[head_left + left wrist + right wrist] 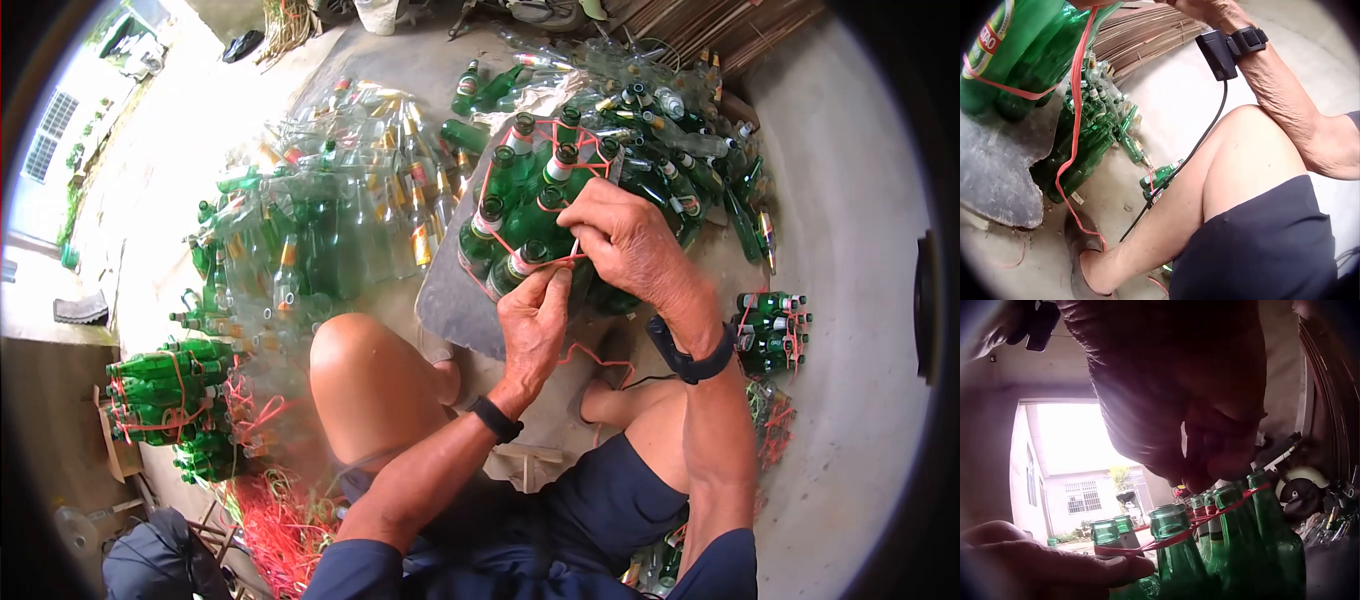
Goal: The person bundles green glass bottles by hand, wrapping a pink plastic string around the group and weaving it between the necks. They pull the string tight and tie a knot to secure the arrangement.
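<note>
A cluster of green glass bottles (520, 190) stands upright on a dark slab (450, 290), with pink plastic twine (507, 240) running around and between the necks. At the cluster's near edge my left hand (535, 325) pinches the twine between thumb and forefinger, beside the nearest bottle neck. My right hand (625, 240) is just to its right and higher, fingers curled, pinching the twine close to the bottle tops. In the right wrist view the twine (1175, 539) crosses the necks under the dark right hand (1179, 394). A loose length of twine (1075, 106) hangs down in the left wrist view.
Many loose bottles (350, 220) lie and stand to the left, and another heap (690, 150) is at the back right. Tied bottle bundles (165, 390) sit at the far left. A tangle of pink twine (280, 530) lies beside my left leg. Thin sticks (720, 30) lean at the back.
</note>
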Tool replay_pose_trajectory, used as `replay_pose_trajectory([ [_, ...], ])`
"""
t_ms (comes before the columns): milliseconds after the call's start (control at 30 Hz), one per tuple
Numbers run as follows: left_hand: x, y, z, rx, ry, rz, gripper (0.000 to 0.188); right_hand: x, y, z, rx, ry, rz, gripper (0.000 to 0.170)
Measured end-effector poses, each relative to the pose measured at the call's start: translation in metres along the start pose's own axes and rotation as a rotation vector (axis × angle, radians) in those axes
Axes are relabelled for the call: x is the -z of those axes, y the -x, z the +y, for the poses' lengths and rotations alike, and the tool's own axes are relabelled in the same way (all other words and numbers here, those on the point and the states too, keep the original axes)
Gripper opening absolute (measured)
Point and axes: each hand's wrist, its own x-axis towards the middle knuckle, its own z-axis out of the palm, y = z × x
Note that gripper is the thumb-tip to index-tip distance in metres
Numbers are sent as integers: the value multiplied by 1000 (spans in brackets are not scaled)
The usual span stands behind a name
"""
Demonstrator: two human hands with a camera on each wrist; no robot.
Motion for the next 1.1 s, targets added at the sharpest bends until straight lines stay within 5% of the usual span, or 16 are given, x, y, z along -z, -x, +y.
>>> replay_pose_trajectory([
  [433,2,-6,-17,124,9,121,33,4,-14,-8,-22,254,-455,21],
  [767,1,-7,-19,178,7,166,38,8,-58,5,-113,88,-982,38],
  [1100,0,-7,-19,201,10,176,42,7,-57,1,-44,267,-1027,41],
])
